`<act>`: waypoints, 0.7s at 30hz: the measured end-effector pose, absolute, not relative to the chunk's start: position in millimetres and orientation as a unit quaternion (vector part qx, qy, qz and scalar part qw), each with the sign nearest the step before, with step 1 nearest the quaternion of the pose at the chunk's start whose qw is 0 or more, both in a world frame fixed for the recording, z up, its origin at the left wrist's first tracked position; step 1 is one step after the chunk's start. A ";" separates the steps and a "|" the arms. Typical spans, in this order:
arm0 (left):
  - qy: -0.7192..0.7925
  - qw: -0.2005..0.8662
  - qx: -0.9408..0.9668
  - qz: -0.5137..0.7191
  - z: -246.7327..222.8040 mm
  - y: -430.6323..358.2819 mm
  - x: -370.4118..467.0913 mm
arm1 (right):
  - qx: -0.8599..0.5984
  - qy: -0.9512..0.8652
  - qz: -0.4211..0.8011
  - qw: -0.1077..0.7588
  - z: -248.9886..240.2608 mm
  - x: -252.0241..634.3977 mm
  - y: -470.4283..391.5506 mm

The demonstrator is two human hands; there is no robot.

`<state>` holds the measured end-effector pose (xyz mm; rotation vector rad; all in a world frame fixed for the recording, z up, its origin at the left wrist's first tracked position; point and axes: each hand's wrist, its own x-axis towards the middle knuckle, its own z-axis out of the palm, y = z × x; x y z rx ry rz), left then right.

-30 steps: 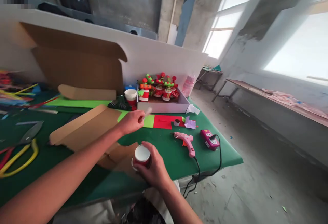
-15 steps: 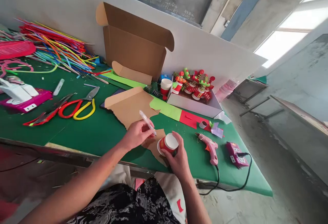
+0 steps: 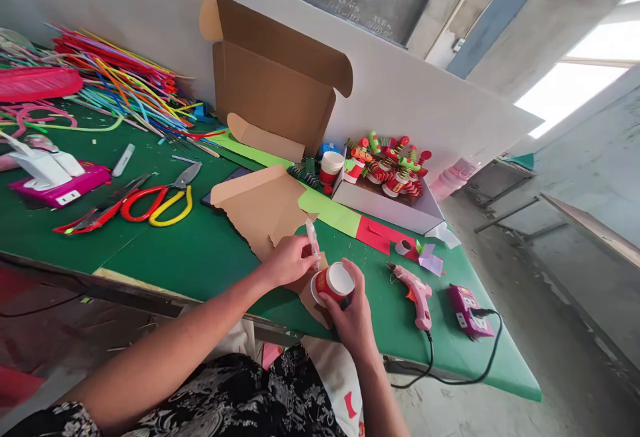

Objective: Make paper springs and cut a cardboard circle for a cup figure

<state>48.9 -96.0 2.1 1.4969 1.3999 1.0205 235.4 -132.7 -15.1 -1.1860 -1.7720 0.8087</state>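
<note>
My left hand pinches a clear, whitish pen, which stands nearly upright with its lower end close to the cup's left side. My right hand is wrapped round a red and white paper cup. The cup's rim rests against a torn piece of brown cardboard at the table's front edge, while its white round end faces up. Behind my left hand lies a larger torn cardboard sheet. Whether the pen's tip touches the cardboard is hard to see.
A pink glue gun and a purple power socket lie to the right, cords hanging over the edge. Scissors and pliers are at left. A white box of spring figures and stacked cups stand behind.
My left hand has shifted right, bringing the pen closer to the cup and more upright. My right hand still holds the cup on the cardboard. The whole view has shifted slightly.
</note>
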 end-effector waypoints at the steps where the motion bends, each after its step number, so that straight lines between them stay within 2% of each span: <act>1: 0.557 0.412 0.598 0.403 2.6 -95.4 49.5 | -0.473 -0.706 0.321 0.417 -15.7 235.6 -132.5; 11: 0.565 0.388 0.612 0.395 5.5 -94.2 51.4 | -0.477 -0.708 0.313 0.415 -17.0 236.4 -131.4; 21: 0.563 0.406 0.601 0.397 2.1 -106.5 44.9 | -0.478 -0.709 0.308 0.417 -16.1 235.3 -131.8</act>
